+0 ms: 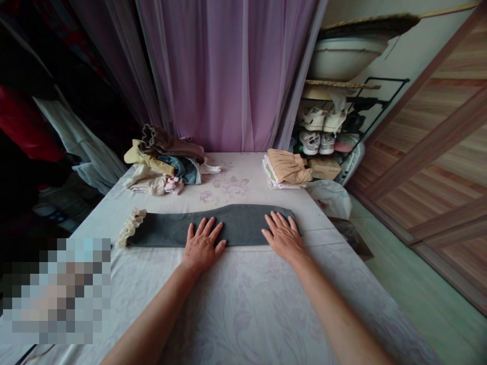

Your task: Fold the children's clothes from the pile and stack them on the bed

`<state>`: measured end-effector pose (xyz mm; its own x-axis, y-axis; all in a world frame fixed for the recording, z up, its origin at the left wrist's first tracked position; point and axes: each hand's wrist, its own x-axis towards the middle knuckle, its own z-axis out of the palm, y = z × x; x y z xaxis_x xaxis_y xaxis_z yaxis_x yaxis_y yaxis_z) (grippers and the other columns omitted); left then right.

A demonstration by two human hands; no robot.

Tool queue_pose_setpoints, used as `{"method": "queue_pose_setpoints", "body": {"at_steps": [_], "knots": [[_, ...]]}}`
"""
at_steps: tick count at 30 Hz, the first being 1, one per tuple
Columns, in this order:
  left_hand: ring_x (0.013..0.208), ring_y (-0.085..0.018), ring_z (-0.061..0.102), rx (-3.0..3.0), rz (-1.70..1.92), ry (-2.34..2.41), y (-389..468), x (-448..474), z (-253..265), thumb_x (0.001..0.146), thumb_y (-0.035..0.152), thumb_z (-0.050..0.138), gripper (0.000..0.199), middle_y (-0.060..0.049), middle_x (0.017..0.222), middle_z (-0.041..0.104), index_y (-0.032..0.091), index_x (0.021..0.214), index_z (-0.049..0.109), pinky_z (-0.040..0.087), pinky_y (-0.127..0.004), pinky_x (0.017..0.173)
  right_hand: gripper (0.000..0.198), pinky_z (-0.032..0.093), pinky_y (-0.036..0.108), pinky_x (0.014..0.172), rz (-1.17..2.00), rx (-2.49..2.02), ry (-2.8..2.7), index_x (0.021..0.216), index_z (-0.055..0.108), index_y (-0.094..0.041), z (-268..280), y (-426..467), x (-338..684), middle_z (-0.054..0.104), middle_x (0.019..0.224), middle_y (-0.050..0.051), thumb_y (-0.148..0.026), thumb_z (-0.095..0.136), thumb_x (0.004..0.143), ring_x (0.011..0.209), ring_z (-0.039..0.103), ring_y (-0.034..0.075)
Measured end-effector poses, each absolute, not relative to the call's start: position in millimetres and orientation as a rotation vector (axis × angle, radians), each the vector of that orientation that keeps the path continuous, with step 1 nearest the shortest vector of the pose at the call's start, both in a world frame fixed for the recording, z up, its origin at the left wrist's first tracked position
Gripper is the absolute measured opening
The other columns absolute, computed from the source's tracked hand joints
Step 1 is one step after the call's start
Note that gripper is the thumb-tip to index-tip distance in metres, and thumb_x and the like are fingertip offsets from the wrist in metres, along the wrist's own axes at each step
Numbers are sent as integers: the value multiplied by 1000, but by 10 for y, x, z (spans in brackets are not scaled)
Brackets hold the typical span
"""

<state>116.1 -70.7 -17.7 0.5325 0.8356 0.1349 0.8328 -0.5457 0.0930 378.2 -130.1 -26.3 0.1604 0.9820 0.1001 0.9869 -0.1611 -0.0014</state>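
My left hand (203, 245) lies flat and wide, fingers spread, palm down on the near edge of a grey garment (213, 226), gripping nothing. My right hand (283, 235) is just as flat and open, fingers fanned a little, pressing on the garment's right end. The garment is folded into a long, narrow band lying crosswise on the bed (243, 299) in front of me; its cloth looks soft, matte and slightly fuzzy, like a knit, and its top edge runs in a gentle wave. At its left end sits a cream ruffled trim (131, 226), gathered and frilly, sticking out past the grey cloth. The bed is covered by a pale sheet with a faint floral print in washed-out pink and lilac, smooth but for small creases. Farther back on the left is a loose heap of clothes (165, 159), crumpled, in brown, yellow, blue-grey and white. On the back right rests a small folded stack (286, 168), peach cloth on top of white. Behind the bed hangs a sheer purple curtain (228, 71) in long vertical folds. Right of it stands a dark metal rack with pale sneakers (317, 142). The wall at right is of wooden planks.
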Motion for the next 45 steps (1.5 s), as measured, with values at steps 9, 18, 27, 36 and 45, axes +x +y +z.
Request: {"method": "queue_pose_setpoints", "body": {"at_steps": [9,18,27,36,45], "knots": [[139,-30,41,2623,312,1552,-642,1306,-26,99,41,35,41,-7,145,52,28,123,64,29,-64,111,51,8,52,117,-211,-2343,-1906,143,48,-22,-314,-1376,3832,42,152,11,-43,32,99,140,36,26],[146,-27,28,2724,322,1368,-628,2204,-109,99,44,32,52,-6,155,37,23,145,45,18,-57,119,51,9,52,117,-244,-2294,-1915,142,49,-20,-349,-1390,3864,43,151,12,-42,33,99,139,39,26],[145,-28,29,2679,233,1598,-323,1331,-173,97,50,34,58,-10,156,34,22,148,41,22,-56,116,51,10,53,117,-230,-2288,-1913,141,50,-20,-349,-1398,3865,44,151,12,-42,33,99,139,38,27],[145,-30,29,2671,235,1773,-312,485,-231,96,50,37,59,-10,155,37,21,147,42,24,-56,116,48,12,53,116,-277,-2295,-1894,139,53,-20,-375,-1408,3859,47,148,12,-39,36,98,136,42,27],[141,-24,38,2763,367,1534,-339,439,-282,98,39,33,50,-7,149,47,19,141,51,31,-45,117,48,24,49,111,-164,-2022,-1961,139,50,-21,-50,-985,3466,53,143,11,-24,43,92,130,47,26]]}}
